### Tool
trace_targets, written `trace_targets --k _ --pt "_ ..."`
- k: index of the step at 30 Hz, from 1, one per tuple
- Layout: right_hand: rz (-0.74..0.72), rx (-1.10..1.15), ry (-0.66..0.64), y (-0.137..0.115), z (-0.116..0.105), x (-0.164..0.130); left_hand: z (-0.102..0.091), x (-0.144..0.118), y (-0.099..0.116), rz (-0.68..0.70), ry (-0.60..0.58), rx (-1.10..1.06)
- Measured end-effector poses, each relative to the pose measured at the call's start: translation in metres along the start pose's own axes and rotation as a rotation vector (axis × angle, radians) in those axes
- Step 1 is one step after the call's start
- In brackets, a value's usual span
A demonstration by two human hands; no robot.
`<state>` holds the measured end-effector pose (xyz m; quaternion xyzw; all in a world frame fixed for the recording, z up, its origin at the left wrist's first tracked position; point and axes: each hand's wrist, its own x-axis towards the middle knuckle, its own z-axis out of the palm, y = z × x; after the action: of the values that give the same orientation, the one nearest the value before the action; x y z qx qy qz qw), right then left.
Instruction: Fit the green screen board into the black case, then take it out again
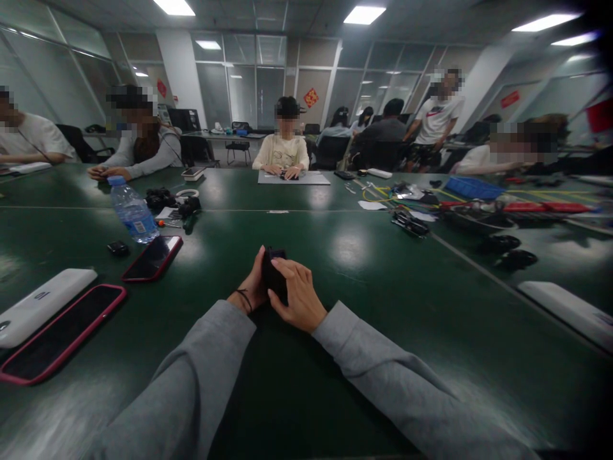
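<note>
A small black boxy object [274,271] stands tilted between my two hands, over the middle of the green table [364,383]. My left hand [253,281] grips it along its left side, with the thumb or a finger reaching up its edge. From the right, my right hand [301,291] touches it, fingers curled over its front and upper part and the thumb low against it. What kind of thing it is I cannot make out; the hands cover much of it. A dark cord circles my left wrist.
To the left lie a red-edged phone [152,258], a second phone [62,332], a white power bank [48,300] and a water bottle [133,209]. Cables, a blue tray [474,188] and black parts [410,223] spread at the right. Several people sit around the table.
</note>
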<state>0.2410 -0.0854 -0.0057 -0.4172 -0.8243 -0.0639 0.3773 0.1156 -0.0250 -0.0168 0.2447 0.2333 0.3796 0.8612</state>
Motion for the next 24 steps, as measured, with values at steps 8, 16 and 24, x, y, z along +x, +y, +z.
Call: trace_targets --k 8,16,24 --pt "0.091 -0.014 0.111 0.0043 0.0017 -0.0033 -0.0034 0.0031 -0.0016 -0.011 -0.008 0.028" --pt "0.189 0.0 0.082 0.0077 0.0063 -0.0025 -0.0057 0.0068 -0.0024 0.077 0.085 0.058" --pt "0.272 0.081 0.009 0.0048 0.008 -0.0045 0.0017 0.0052 -0.0059 0.186 0.181 0.058"
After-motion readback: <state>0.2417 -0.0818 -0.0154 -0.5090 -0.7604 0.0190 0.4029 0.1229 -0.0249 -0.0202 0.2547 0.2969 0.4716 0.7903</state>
